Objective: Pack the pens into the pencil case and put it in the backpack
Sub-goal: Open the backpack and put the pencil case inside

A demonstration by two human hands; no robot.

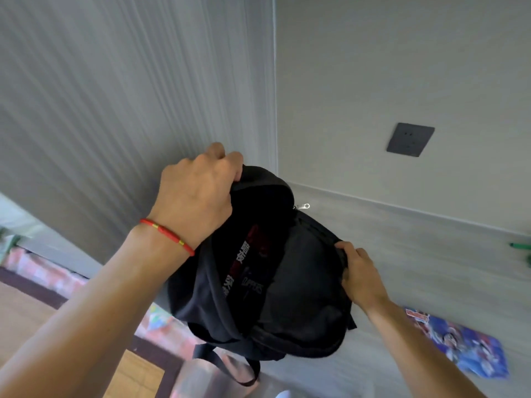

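Observation:
A black backpack (pixel 296 285) stands on the grey table (pixel 425 254) near the wall corner, its main compartment gaping open. My left hand (pixel 198 191) grips the top edge of the backpack's opening. My right hand (pixel 362 277) pinches the fabric on its right side. A silver zipper pull (pixel 305 206) sticks out at the top. Red and white print shows inside the opening. A blue patterned pencil case (pixel 465 346) lies flat on the table to the right of the backpack. A green pen (pixel 521 246) lies at the far right edge.
Grey walls meet in a corner behind the backpack, with a dark wall socket (pixel 410 139) on the right wall. Left of the table, wooden floor (pixel 26 317) and a pink patterned cloth (pixel 43 268) show below. A backpack strap (pixel 230 366) hangs over the table's front edge.

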